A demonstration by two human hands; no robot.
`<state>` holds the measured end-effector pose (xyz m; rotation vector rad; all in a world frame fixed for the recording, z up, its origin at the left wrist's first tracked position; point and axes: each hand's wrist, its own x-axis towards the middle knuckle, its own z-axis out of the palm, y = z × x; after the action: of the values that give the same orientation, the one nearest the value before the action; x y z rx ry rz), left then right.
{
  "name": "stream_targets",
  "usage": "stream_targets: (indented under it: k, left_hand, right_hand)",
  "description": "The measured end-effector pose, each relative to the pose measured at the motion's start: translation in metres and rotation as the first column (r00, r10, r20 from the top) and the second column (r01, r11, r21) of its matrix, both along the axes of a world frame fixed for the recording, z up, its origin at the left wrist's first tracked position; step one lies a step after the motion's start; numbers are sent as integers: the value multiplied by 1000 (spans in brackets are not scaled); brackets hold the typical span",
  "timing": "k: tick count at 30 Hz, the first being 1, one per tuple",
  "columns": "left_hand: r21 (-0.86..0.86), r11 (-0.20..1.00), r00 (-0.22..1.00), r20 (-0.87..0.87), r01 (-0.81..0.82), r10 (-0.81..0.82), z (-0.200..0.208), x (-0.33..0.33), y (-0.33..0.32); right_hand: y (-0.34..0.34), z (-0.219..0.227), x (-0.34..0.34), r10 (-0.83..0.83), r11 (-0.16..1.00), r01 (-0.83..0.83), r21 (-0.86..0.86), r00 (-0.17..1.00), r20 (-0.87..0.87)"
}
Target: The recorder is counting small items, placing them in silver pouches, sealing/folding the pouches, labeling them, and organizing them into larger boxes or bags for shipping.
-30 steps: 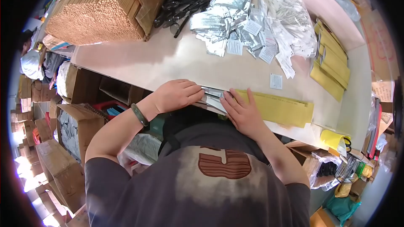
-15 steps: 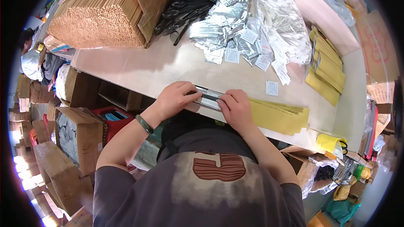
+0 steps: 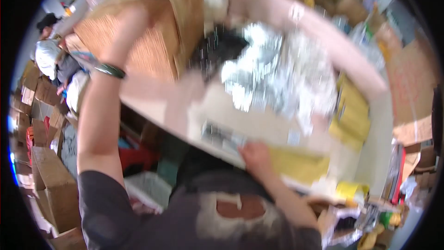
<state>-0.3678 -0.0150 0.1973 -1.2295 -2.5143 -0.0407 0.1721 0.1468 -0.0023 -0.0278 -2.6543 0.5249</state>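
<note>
My left arm, with a dark green bangle (image 3: 110, 70), stretches forward to the box of tightly packed brown kraft pieces (image 3: 155, 48). Over their top, my left hand (image 3: 137, 17) is smeared by motion, so its fingers cannot be made out. Near the front edge of the table lies a flat silvery-clear packet (image 3: 217, 134) with something dark in it. My right hand (image 3: 257, 156) has its fingers closed on the packet's right end. Beside that hand lie yellow envelopes (image 3: 298, 163), partly beneath my wrist.
Black items (image 3: 217, 48), silvery packets (image 3: 252, 71) and a heap of white packets (image 3: 307, 76) are spread at the back. More yellow envelopes (image 3: 351, 115) lean at the right wall. Cartons (image 3: 58, 190) stand on the floor left, where another person (image 3: 48, 58) sits.
My left hand has let go of the packet and swung forward and left to the box. My right hand stays at the packet's right end. The whole view has shifted and blurred.
</note>
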Motion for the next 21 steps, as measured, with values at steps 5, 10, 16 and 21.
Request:
stream_targets:
  k: [5, 10, 16, 21]
  left_hand:
    - [38, 988, 988, 25, -152, 151, 25, 144, 63]
    - [152, 975, 985, -39, -163, 171, 42, 150, 57]
    - [482, 876, 975, -183, -19, 122, 4, 116, 43]
    - [818, 329, 754, 568, -472, -330, -69, 210, -54]
  right_hand:
    - [1, 13, 32, -8, 999, 4, 50, 997, 82]
    - [6, 14, 61, -20, 980, -24, 199, 977, 212]
    - [19, 4, 59, 28, 999, -34, 18, 967, 255]
    - [29, 18, 52, 18, 986, 17, -165, 979, 204]
